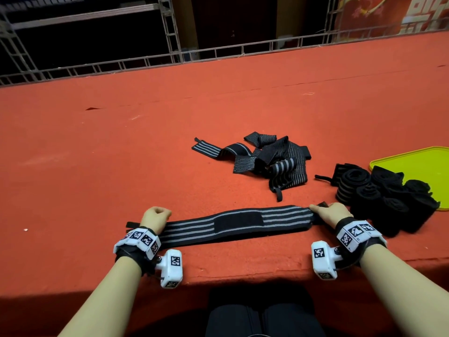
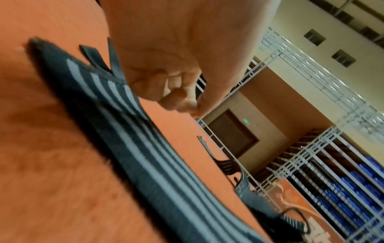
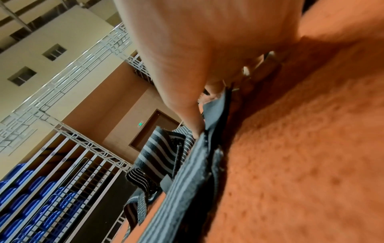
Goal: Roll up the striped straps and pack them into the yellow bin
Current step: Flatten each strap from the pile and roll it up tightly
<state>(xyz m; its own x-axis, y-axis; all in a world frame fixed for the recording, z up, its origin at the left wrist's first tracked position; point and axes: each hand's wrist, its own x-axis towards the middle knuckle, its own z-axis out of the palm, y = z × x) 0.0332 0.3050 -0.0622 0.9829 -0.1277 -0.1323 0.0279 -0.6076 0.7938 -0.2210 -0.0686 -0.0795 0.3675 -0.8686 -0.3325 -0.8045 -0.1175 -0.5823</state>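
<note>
Right hand (image 1: 331, 213) pinches the right end of a striped strap (image 1: 233, 224) laid flat along the near edge of the red table (image 1: 121, 147). Left hand (image 1: 155, 218), fingers curled into a fist, rests on its left end. Loose straps (image 1: 264, 159) lie farther off; rolled straps (image 1: 388, 200) sit right, touching the yellow bin (image 1: 418, 164).

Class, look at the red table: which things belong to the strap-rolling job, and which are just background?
Part of the job:
- long black strap with grey stripes laid flat, right hand pinching its end, left hand fisted at the other
- loose heap of striped straps
- rolled black straps
- flat yellow plastic bin

Just there:
- red felt table
- grey metal railing
</note>
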